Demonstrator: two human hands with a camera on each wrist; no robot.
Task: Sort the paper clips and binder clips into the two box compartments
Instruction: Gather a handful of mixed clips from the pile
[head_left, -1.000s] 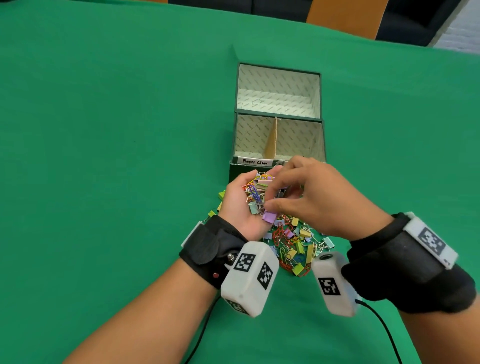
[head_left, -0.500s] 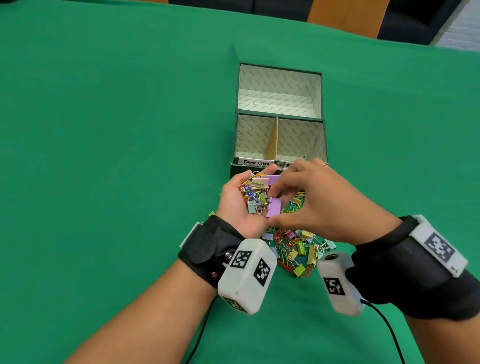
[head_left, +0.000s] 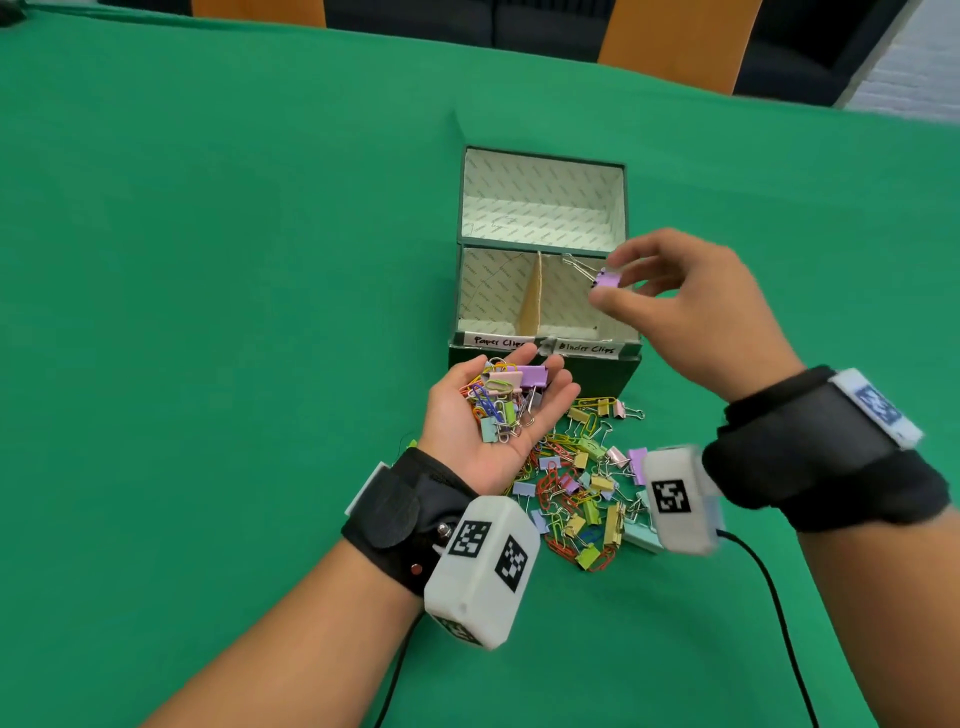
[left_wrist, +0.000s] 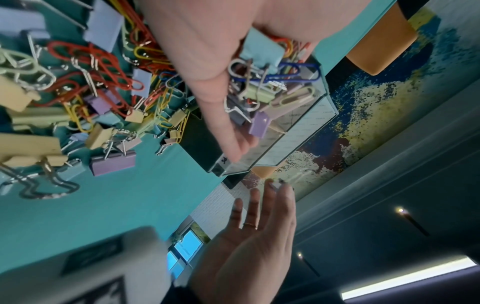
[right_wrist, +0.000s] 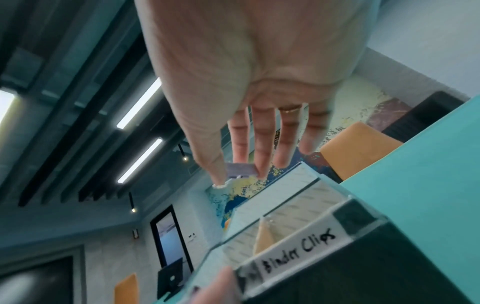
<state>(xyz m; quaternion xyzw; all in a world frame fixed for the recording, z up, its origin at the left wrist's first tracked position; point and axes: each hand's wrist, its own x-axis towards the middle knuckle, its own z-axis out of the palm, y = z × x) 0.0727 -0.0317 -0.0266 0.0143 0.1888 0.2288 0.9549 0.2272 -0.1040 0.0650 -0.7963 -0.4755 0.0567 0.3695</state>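
My left hand (head_left: 540, 376) lies palm up in front of the box and cups a heap of mixed clips (head_left: 501, 402), also seen in the left wrist view (left_wrist: 262, 82). My right hand (head_left: 610, 278) hovers over the right compartment (head_left: 569, 306), labelled Binder Clips (right_wrist: 298, 253). Its thumb and fingertips pinch a purple binder clip (head_left: 607, 280), which shows blurred in the right wrist view (right_wrist: 240, 169). A cardboard divider (head_left: 532, 296) separates the left compartment (head_left: 491, 296), labelled Paper Clips.
A pile of coloured paper clips and binder clips (head_left: 582, 488) lies on the green tablecloth (head_left: 208, 312) between my wrists. The box lid (head_left: 540, 202) stands open behind the compartments. Orange chair backs (head_left: 675, 41) stand past the table's far edge.
My right hand took the purple binder clip from the heap on my left palm and carried it up and away, over the right compartment. The left hand stayed in place.
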